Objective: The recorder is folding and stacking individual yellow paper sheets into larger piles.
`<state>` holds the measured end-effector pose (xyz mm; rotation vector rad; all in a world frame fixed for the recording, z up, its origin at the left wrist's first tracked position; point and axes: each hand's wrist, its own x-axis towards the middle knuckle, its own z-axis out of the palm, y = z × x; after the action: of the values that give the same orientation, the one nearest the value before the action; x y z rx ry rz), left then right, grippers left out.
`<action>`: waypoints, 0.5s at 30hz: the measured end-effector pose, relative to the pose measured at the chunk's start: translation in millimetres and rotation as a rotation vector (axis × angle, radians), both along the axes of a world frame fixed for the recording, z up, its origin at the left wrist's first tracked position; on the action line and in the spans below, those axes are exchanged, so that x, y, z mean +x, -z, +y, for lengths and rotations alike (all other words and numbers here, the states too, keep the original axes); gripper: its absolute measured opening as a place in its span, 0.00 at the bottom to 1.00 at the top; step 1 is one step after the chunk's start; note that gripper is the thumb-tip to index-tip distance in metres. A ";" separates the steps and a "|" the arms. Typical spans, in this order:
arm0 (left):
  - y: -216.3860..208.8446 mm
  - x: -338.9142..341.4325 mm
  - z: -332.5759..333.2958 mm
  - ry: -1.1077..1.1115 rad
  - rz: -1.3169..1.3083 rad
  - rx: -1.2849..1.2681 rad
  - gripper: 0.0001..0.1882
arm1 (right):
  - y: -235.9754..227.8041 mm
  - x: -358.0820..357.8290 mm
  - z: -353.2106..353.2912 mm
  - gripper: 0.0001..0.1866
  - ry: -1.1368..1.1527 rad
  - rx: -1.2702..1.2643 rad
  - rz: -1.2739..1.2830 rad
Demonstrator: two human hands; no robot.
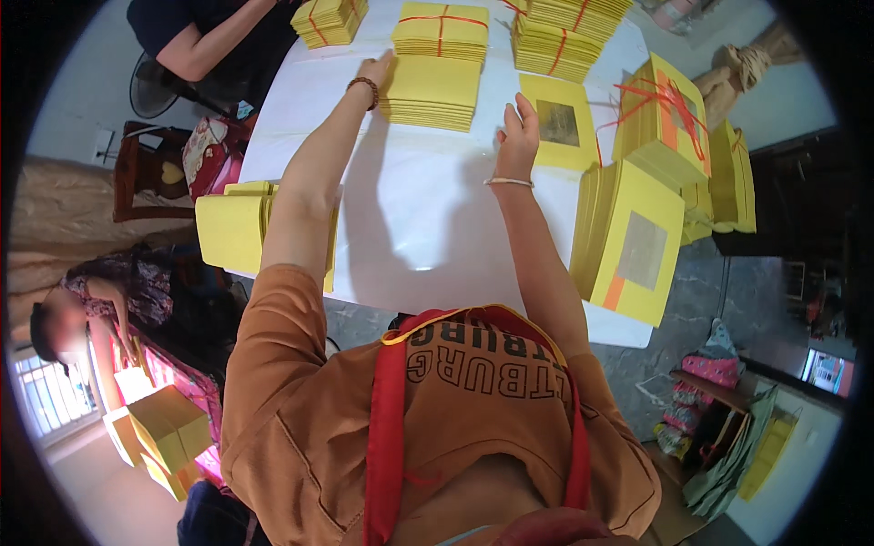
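Note:
My left hand (pixel 373 71), a beaded bracelet at its wrist, reaches far forward to the left edge of a loose stack of yellow paper (pixel 432 91). Its fingers look stretched out along that edge, partly hidden. To the right of the stack, my right hand (pixel 519 136) is raised with nothing in it, fingers apart and a thin bangle at the wrist. Right beside it lies a yellow sheet (pixel 575 155) with a dark rectangle on it. Directly behind the loose stack is a yellow bundle (pixel 440 32) tied crosswise with red string.
More tied yellow bundles (pixel 560 45) stand along the white table's (pixel 410 232) far side. A string-bound bundle (pixel 663 118) and a leaning yellow stack (pixel 628 237) occupy the right edge. Yellow paper (pixel 228 229) lies by my left forearm. Another person's arm (pixel 214 45) is at the far left.

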<state>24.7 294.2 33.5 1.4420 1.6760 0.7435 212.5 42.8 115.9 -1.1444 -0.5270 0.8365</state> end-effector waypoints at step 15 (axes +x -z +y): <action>-75.6 152.4 -294.7 0.533 -0.550 0.442 0.09 | -67.6 186.7 -264.7 0.15 0.082 -0.034 -0.430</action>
<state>177.1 -0.5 109.1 1.6797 0.6885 1.1099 399.2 -221.9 183.5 -1.3760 -0.8150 0.5290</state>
